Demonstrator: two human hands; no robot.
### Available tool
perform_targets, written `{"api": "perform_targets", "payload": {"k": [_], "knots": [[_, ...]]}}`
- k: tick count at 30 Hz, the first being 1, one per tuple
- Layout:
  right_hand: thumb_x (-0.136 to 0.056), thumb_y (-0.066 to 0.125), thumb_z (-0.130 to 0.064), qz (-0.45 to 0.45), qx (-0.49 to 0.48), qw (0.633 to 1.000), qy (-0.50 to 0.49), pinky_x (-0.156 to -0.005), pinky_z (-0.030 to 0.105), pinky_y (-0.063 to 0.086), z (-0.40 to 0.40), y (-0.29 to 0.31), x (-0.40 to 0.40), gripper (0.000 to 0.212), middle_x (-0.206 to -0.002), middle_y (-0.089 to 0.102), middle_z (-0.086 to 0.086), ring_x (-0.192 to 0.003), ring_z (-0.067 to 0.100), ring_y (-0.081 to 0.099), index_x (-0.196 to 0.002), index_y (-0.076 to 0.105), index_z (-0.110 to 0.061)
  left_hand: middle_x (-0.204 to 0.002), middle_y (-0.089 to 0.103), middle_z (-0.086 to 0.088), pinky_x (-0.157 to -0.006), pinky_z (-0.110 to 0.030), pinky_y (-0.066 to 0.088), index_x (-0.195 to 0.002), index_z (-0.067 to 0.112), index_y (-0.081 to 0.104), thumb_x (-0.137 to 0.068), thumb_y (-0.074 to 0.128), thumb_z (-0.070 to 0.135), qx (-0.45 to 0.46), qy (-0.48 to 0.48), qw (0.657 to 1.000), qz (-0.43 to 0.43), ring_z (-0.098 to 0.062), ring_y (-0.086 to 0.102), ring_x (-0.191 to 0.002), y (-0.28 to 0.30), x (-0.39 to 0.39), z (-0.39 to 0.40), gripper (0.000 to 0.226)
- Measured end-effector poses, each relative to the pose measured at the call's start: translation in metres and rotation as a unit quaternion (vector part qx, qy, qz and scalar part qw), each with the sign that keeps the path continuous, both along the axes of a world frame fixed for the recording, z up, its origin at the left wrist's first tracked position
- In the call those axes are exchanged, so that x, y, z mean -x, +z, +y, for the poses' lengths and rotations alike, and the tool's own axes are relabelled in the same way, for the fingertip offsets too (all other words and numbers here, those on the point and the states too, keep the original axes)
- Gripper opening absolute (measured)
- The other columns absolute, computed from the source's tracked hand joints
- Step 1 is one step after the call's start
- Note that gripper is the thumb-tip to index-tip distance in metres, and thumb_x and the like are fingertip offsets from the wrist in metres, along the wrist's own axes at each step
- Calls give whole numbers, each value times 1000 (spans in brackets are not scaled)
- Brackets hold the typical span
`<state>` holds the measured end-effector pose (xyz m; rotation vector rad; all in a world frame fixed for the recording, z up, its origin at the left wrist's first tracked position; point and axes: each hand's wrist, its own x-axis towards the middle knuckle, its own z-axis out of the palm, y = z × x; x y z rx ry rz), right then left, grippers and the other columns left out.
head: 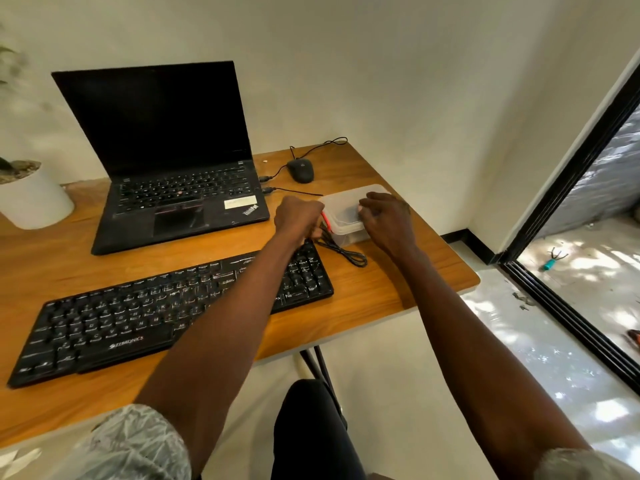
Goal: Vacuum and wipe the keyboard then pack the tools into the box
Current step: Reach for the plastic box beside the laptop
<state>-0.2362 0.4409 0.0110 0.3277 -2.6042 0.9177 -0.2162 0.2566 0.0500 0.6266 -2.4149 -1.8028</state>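
Observation:
A black keyboard [145, 317] lies slantwise on the wooden table [398, 282], its black cable [346, 252] looped by its far right corner. Behind that corner stands a clear plastic box [341, 206] with its lid on. My left hand [298, 216] is closed at the box's left edge, beside something red and thin [325, 220]; what it grips is hidden. My right hand [388, 218] rests on the lid's right side with fingers curled down on it.
An open black laptop [173, 161] stands behind the keyboard. A black wired mouse [300, 169] sits at the back. A white plant pot [31, 199] is at the far left. The table's edge runs just right of the box.

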Motion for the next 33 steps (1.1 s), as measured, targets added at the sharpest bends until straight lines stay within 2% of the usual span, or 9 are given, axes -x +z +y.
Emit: {"api": "perform_targets", "payload": {"k": [4, 13, 17, 19, 22, 26, 28, 30, 33], "knots": [[-92, 49, -38, 19, 7, 1000, -15, -105, 49, 40, -6, -7, -1, 39, -132, 63, 4, -125, 19, 53, -115, 71, -16, -61, 69, -15, -60, -40, 62, -67, 3, 62, -82, 76, 28, -14, 29, 999, 34, -27, 69, -51, -11, -10, 9, 32], [-96, 45, -35, 43, 2, 998, -34, -109, 39, 31, -9, -12, -7, 38, -132, 62, 2, -127, 16, 50, -117, 70, -16, -59, 63, -10, -60, -50, 61, -62, 7, 55, -87, 69, 9, -49, 56, 995, 64, -28, 69, -51, -15, -18, 15, 28], [-96, 43, -35, 50, 3, 998, -40, -109, 38, 30, -10, -14, -7, 40, -132, 62, 2, -128, 16, 49, -117, 70, -15, -66, 66, -17, -42, -29, 53, -65, 6, 53, -92, 59, 2, -57, 66, 995, 45, -25, 68, -49, -12, -22, 12, 28], [-96, 43, -34, 54, -5, 998, -43, -108, 36, 28, -11, -15, -7, 40, -133, 62, 2, -128, 16, 49, -118, 70, -15, -69, 67, -15, -36, -23, 42, -71, 3, 55, -93, 60, 6, 12, 68, 997, 36, -24, 69, -55, -14, -23, 11, 22], [-95, 42, -34, 52, -6, 998, -35, -109, 38, 28, -12, -13, -8, 41, -133, 61, 3, -129, 16, 48, -118, 70, -15, -108, 66, -15, -66, -32, 46, -104, 2, 62, -93, 61, 24, 216, 67, 971, 73, -29, 65, -98, -14, -20, 10, 25], [-97, 44, -31, 58, 52, 997, -25, -112, 41, 31, -10, -13, -12, 40, -144, 50, 8, -135, 21, 40, -128, 61, -14, -151, 37, -14, -113, -45, 32, -148, 12, 35, -81, 71, 58, 319, -115, 930, 140, -31, 31, -140, 13, -8, 12, 89], [-94, 43, -29, 28, 197, 979, -45, -113, 40, 31, -4, -13, -18, 50, -151, 38, 8, -139, 22, 33, -142, 44, -15, -162, 20, -14, -118, -47, 21, -156, 14, 17, -71, 77, 63, 338, -251, 902, 94, -31, 17, -148, 27, -1, 15, 115], [-85, 50, -26, -57, 357, 931, -57, -107, 42, 41, 8, -10, -21, 66, -150, 36, 9, -136, 24, 37, -147, 29, -17, -164, 14, -13, -119, -45, 19, -158, 13, 7, -67, 80, 62, 381, -323, 865, 47, -32, 14, -150, 34, 7, 18, 126], [-77, 67, -15, -177, 415, 892, -15, -100, 45, 50, 32, -9, -19, 81, -143, 46, 10, -126, 26, 50, -147, 27, -17, -163, 16, -14, -117, -45, 24, -158, 13, 2, -65, 81, 62, 407, -360, 840, -6, -34, 21, -148, 36, 19, 21, 131]]}}
